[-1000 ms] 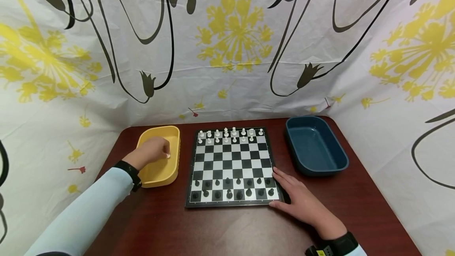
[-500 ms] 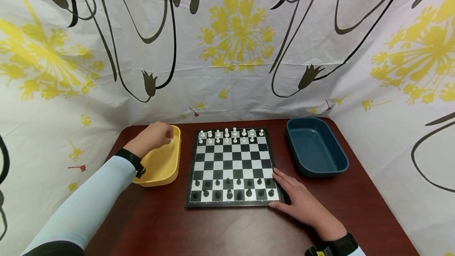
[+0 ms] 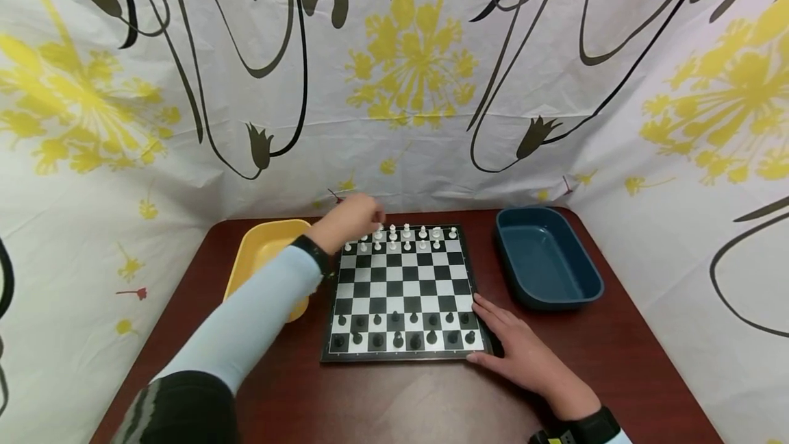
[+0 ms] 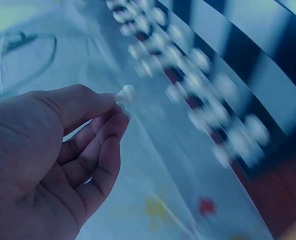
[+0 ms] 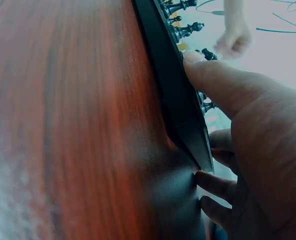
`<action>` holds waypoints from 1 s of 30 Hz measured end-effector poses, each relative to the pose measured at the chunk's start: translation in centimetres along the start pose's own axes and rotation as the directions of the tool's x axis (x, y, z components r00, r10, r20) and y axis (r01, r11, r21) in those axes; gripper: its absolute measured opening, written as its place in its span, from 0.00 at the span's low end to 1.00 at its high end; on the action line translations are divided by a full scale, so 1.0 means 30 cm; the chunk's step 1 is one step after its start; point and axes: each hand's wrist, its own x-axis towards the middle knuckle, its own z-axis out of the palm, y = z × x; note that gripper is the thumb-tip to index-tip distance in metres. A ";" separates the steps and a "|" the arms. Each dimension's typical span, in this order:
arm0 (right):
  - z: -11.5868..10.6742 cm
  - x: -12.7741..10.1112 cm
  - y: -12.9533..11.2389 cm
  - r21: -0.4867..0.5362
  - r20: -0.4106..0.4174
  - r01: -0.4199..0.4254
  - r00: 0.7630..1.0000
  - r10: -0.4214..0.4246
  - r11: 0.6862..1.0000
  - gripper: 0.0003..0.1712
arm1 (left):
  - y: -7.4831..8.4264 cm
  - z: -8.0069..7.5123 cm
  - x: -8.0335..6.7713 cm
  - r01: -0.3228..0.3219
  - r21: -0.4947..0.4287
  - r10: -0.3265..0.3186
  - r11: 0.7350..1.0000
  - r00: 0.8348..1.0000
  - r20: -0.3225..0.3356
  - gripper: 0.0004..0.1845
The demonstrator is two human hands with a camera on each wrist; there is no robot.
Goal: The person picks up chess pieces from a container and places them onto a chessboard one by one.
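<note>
A magnetic-style chessboard [image 3: 403,278] lies on the table, white pieces [image 3: 407,245] in two rows at the far side, black pieces [image 3: 398,339] in two rows at the near side. My left hand [image 3: 348,220] is over the board's far left corner. In the left wrist view, its thumb and forefinger pinch a small white pawn [image 4: 127,93]; the head view hides this pawn. My right hand [image 3: 520,348] rests at the near right corner, its fingers fairly straight along the right edge. In the right wrist view, the thumb touches the board's dark frame [image 5: 163,75].
A yellow tray [image 3: 243,259] stands left of the board, partly covered by my left forearm. To the right is a dark blue tray [image 3: 548,262]. The reddish-brown table [image 3: 370,403] meets a patterned cloth [image 3: 407,177] at its back and sides.
My left hand has lifted out of the yellow tray with the white pawn and moved right, over the board's far left corner. The right hand has stayed on the board.
</note>
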 end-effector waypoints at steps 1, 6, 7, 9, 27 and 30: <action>0.001 -0.001 0.001 -0.002 0.002 -0.002 1.000 0.002 1.000 0.57 | 0.033 0.006 0.026 -0.020 -0.002 0.020 1.000 1.000 0.006 0.07; 0.002 -0.006 0.004 -0.004 0.008 -0.020 1.000 0.020 1.000 0.57 | 0.189 0.033 0.139 -0.112 -0.003 0.112 0.994 0.994 0.003 0.08; 0.002 -0.006 0.005 -0.005 0.010 -0.024 1.000 0.024 1.000 0.57 | 0.216 0.039 0.157 -0.133 0.007 0.133 0.991 0.991 -0.001 0.07; 0.001 -0.006 0.006 -0.005 0.015 -0.032 0.999 0.032 0.999 0.57 | 0.265 0.050 0.189 -0.164 0.021 0.164 0.986 0.986 -0.004 0.05; -0.005 0.005 -0.008 0.011 0.046 -0.055 0.997 0.054 0.998 0.57 | 0.391 0.171 0.313 -0.179 0.098 0.176 0.979 0.984 0.031 0.03; -0.004 0.005 -0.008 0.006 0.047 -0.059 0.997 0.058 0.998 0.57 | 0.392 0.203 0.332 -0.151 0.121 0.146 0.981 0.988 0.050 0.03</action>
